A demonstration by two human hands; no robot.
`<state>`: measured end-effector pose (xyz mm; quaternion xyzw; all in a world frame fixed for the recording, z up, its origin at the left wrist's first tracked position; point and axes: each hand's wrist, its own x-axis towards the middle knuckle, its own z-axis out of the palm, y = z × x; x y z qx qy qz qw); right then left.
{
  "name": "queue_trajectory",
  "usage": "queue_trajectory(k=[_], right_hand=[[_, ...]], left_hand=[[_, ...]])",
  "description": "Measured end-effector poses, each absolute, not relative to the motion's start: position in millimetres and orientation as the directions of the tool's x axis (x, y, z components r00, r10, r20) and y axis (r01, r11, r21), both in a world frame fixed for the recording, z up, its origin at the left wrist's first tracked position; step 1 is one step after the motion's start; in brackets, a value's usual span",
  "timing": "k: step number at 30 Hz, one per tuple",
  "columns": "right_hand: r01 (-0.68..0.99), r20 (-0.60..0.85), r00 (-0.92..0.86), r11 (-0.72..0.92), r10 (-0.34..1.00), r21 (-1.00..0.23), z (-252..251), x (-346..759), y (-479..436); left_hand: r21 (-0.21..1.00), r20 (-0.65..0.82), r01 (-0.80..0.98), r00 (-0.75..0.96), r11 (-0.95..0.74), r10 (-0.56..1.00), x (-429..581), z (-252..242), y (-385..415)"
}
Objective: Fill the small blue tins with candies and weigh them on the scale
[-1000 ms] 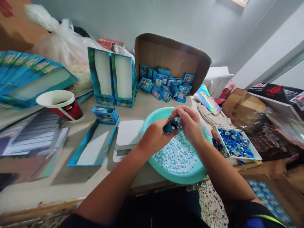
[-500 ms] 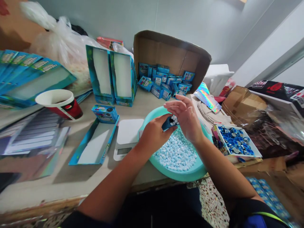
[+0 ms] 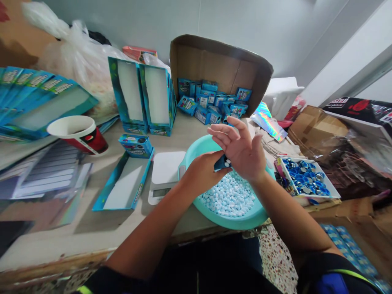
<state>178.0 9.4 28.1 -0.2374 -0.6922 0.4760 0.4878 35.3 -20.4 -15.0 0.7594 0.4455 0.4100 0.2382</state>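
Note:
My left hand point(image 3: 199, 173) is closed around a small dark-blue box point(image 3: 218, 164), mostly hidden by the fingers, tilted with its open end toward the right. A few white candies show at its mouth. Beside that mouth is my right hand point(image 3: 246, 159), palm turned up and fingers spread, its palm edge close to the box; whether they touch I cannot tell. Both hands are over a turquoise basin point(image 3: 211, 218) of small pale-blue and white candies point(image 3: 228, 200). Left of the basin lies a white kitchen scale point(image 3: 168, 168).
A blue display tray point(image 3: 124, 185) has one small box point(image 3: 136, 145) at its far end. Behind are stacked trays point(image 3: 157, 96) and a cardboard carton point(image 3: 211, 49) with several blue boxes. A paper cup point(image 3: 82, 139) stands left; a container of blue-wrapped pieces point(image 3: 303, 175) sits right.
My right hand has opened wider, its thumb now apart from the palm. Fewer candies show at the mouth of the box, which has shifted slightly right with my left hand.

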Motion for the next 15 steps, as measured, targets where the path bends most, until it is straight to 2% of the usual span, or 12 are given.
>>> queue_trajectory(k=[5, 9, 12, 15], right_hand=[[-0.064, 0.452, -0.439, 0.475, 0.776, -0.878, 27, 177, 3], [0.026, 0.52, -0.373, 0.569, 0.769, -0.822, 25, 183, 3], [0.15, 0.56, -0.353, 0.635, 0.75, -0.757, 25, 190, 11], [0.271, 0.518, -0.396, 0.635, 0.758, -0.723, 24, 193, 18]], left_hand=[[0.761, 0.392, 0.448, 0.259, -0.469, 0.883, 37, -16, -21], [0.786, 0.426, 0.411, 0.18, -0.461, 0.887, 35, -15, -20], [0.813, 0.465, 0.359, 0.072, -0.458, 0.882, 33, -13, -19], [0.811, 0.5, 0.333, 0.033, -0.481, 0.866, 31, -12, -19]])
